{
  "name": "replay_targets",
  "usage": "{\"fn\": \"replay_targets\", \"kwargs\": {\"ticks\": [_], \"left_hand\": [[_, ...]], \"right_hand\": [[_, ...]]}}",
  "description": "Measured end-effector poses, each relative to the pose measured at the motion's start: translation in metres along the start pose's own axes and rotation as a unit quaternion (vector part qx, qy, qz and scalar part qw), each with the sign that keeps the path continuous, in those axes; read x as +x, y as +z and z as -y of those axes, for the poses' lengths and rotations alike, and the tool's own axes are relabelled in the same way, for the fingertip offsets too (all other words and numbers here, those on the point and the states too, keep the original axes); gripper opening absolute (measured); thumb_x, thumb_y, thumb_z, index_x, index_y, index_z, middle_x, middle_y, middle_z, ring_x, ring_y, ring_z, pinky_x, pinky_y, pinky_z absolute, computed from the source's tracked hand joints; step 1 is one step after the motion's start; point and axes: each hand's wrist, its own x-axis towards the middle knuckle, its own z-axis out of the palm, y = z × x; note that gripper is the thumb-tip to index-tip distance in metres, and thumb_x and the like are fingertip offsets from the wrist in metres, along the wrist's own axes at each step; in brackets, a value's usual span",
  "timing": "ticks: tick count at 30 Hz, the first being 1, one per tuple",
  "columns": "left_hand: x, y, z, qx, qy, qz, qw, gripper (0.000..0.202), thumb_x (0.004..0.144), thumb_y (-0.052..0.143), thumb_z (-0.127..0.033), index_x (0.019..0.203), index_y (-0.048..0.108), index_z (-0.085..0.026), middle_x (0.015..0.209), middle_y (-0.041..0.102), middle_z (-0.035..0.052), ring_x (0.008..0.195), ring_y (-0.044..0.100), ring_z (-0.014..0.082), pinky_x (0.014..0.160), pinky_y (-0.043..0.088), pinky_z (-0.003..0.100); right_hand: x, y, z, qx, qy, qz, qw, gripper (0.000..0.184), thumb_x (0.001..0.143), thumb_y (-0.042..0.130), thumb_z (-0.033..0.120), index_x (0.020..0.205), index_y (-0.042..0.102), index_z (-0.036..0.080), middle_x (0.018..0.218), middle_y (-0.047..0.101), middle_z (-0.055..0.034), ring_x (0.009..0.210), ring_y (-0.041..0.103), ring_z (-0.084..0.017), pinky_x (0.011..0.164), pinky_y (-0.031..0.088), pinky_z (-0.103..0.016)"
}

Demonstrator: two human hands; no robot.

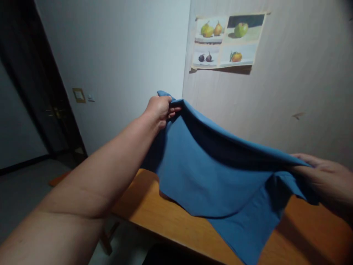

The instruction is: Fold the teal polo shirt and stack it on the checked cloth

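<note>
A plain blue garment (212, 180) is stretched between my two hands above the table; I cannot tell which kind of garment it is. My left hand (162, 107) grips its upper edge at the far left, fingers curled around the cloth. On the right, my right hand (321, 165) holds the other end of that edge, its fingers partly hidden by the fabric and slightly blurred. Between the hands the top edge sags, showing a dark fold inside. The lower part hangs loose, with a flap drooping at the lower right over the table's front edge.
Beneath the cloth stands a wooden table (176, 233). A wall behind it carries a fruit poster (224, 44). At the left are a switch plate (79, 95) and a dark door (41, 73) with a handle.
</note>
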Motion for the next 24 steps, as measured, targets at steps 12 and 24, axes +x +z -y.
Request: {"fn": "replay_targets", "kwargs": {"ticks": [12,24], "left_hand": [[0.066,-0.004,0.025,-0.022,-0.050,-0.016,0.998,0.012,0.087,0.053,-0.016,0.076,0.052,-0.020,0.069,0.066,0.0000,0.072,0.070,0.0183,0.076,0.052,0.033],[-0.066,-0.124,0.130,0.099,-0.097,0.041,0.990,0.033,0.064,0.075,-0.034,0.089,0.060,-0.018,0.079,0.067,-0.0014,0.069,0.062,0.0166,0.068,0.052,0.030]], "right_hand": [[0.122,0.040,0.013,-0.172,-0.040,-0.144,0.974,0.034,0.081,0.055,0.034,0.103,0.071,0.012,0.067,0.064,-0.0050,0.059,0.054,-0.015,0.057,0.037,-0.028],[0.024,0.042,-0.092,-0.439,-0.343,-0.064,0.828,0.037,0.085,0.048,0.026,0.118,0.062,0.018,0.118,0.069,-0.0146,0.097,0.067,-0.030,0.080,0.050,-0.038]]}}
